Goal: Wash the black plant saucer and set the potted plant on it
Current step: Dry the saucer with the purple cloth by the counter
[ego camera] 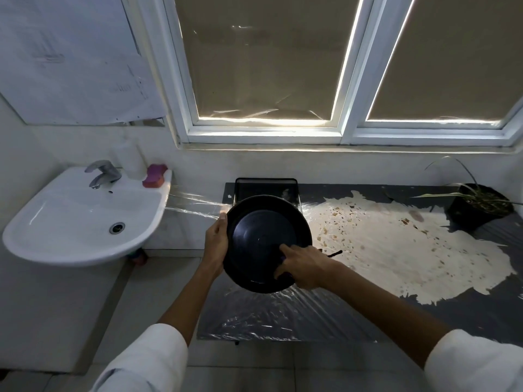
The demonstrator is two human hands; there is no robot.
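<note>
Right of the sink, over the bench, the left hand is clamping the black saucer's rim while the right hand is pressing something purple inside. It is looking light, stiff, likely slippery; rim grips seem safest.

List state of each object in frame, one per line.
black plant saucer: held tilted over the table, off the sink
left hand: gripping saucer rim
right hand: on saucer's lower edge, finger inside
tap: no water visible
sink: empty
potted plant: on table, far right
sponge: on sink ledge
</note>
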